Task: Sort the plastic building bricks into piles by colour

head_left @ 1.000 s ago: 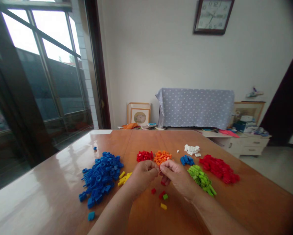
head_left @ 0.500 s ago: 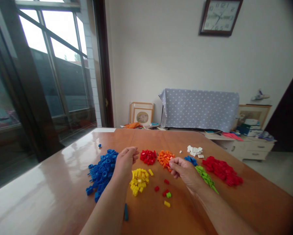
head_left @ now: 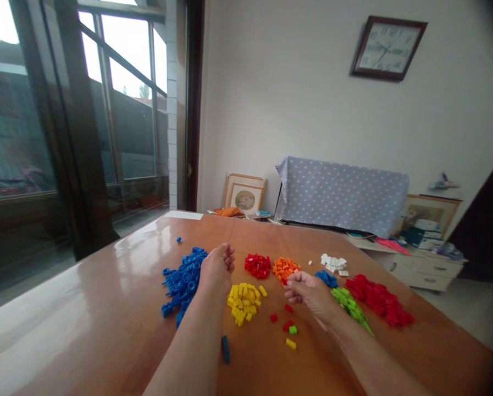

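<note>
My left hand [head_left: 218,265] is closed, its fingers curled, beside the right edge of a pile of blue plastic building pieces [head_left: 187,280]. What it holds, if anything, I cannot make out. My right hand [head_left: 306,290] pinches a small red brick [head_left: 284,281] at its fingertips, just in front of a pile of orange bricks [head_left: 286,267]. Between the two hands lie a heap of red bricks [head_left: 258,266] and, nearer me, a heap of yellow bricks [head_left: 243,302]. A few loose pieces, among them a lime green one [head_left: 293,330] and a yellow one [head_left: 291,344], lie below my right hand.
To the right are white pieces [head_left: 333,263], small blue pieces [head_left: 327,279], lime green pieces [head_left: 350,308] and a large red pile [head_left: 380,300]. A dark blue bar [head_left: 225,350] lies by my left forearm on the brown table [head_left: 118,335]. A cabinet [head_left: 421,269] stands beyond.
The whole view has tilted and shifted, so the table and piles appear farther right. My left fingers look more curled in. My right hand stays by the orange pile, still pinching.
</note>
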Tool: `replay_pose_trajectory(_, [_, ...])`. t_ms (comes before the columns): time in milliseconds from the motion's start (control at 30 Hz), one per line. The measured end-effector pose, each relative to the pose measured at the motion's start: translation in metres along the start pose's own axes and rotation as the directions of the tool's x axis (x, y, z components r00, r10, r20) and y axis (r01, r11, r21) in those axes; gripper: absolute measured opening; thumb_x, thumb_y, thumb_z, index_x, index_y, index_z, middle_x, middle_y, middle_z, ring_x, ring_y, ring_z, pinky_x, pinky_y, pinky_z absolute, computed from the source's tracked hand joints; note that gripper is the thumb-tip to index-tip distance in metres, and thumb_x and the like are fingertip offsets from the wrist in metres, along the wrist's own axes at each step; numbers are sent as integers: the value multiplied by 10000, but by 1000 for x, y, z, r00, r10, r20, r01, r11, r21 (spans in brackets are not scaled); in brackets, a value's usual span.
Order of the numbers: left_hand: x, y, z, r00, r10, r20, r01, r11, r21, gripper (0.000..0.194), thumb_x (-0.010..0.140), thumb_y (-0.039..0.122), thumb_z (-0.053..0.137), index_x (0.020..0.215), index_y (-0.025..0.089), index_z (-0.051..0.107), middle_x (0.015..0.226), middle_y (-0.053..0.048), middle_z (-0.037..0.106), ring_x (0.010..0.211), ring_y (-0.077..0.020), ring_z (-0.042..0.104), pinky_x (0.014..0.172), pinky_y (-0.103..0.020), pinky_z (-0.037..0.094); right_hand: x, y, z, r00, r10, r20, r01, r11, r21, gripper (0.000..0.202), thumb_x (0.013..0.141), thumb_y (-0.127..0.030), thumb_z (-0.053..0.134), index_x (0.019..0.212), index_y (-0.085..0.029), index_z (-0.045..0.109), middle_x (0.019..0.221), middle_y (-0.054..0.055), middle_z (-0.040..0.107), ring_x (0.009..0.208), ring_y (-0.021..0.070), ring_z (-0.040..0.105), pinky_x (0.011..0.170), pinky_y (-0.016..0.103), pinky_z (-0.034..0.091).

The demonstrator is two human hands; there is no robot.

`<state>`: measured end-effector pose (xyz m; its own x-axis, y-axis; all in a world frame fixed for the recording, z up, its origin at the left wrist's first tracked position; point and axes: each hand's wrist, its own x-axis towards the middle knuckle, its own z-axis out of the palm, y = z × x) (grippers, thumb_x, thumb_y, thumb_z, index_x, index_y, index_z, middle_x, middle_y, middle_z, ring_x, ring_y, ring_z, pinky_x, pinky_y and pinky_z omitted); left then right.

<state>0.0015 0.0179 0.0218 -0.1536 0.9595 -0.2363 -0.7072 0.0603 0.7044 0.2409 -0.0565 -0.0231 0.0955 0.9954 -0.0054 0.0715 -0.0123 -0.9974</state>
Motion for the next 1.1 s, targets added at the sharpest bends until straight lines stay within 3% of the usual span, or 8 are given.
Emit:
replay_pose_trajectory(267, [1,5,-4,999,-34,1,34,998,-52,95,764,194,652,852,160,638,704,3,650,495,-68,555,480,-192,356,35,0,18,995,-96,11,93,909,-407,250,772,-439,581,827,-200,629,676,-23,622,540,117,566,505,222,426])
replay_pose_trajectory(433, [0,6,-4,999,-49,-1,49,997,-61,108,761,212,663,850,154,643,701,4,651,486,-64,550,476,-194,346,72,10,30,984,-176,-17,142,843,-519,198,732,-382,591,742,-197,663,596,-22,597,552,139,530,540,244,401])
replay_pose_trajectory(633, [0,6,-3,999,-46,-10,45,997,-67,137,742,221,675,855,152,642,693,8,652,481,-59,550,489,-190,350,104,15,33,967,-252,-44,174,775,-608,194,744,-361,604,765,-213,728,706,22,705,713,190,618,643,267,421])
replay_pose_trajectory(833, [-1,7,-3,999,-38,-8,37,997,-67,175,710,221,696,861,151,642,684,4,654,476,-64,549,491,-191,351,85,12,20,970,-237,-44,161,772,-615,240,806,-389,546,828,-203,695,686,16,681,647,175,602,596,263,420])
replay_pose_trajectory(1100, [-3,5,-2,999,-46,17,47,997,-63,133,715,205,674,830,157,628,673,10,645,487,-65,545,488,-187,343,32,11,-13,991,-81,110,132,778,-614,160,768,-333,599,766,-187,666,628,-29,609,580,135,541,541,230,378])
